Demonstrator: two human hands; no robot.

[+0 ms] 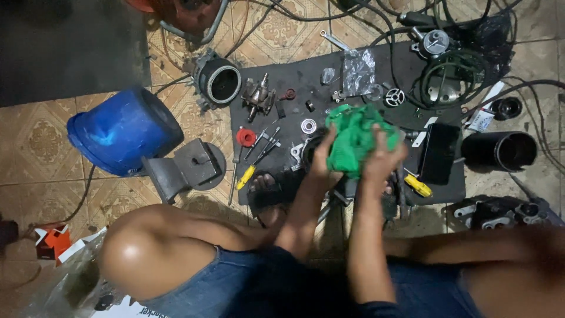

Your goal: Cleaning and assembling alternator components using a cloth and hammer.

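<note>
Green rag [355,138] is bunched up in both hands over the middle of the black mat [376,65] on the tiled floor [35,135]; left hand [322,154] grips its left edge with fingers curled in, and right hand [382,158] is clamped on the lower right of it; a dark metal part [307,148] peeks out on the left, so the cloth seems wrapped around that.

To wipe it well I'd say keep the part turning inside the cloth, switch to a clean patch of cloth as it gets grimy, and hold it low over the mat so nothing rolls off; loose bits are near, like the bearing [308,125] just to the far left and the yellow-handled screwdriver [246,176] on the left.

Containers: the blue bucket [120,129] lies tipped on its side well to the left, can't tell if anything's in it; the black cylinder [500,151] on the right lies on its side, open end dark, looks hollow; the clear plastic bag [358,70] at the far side looks crumpled, contents unclear.
</note>
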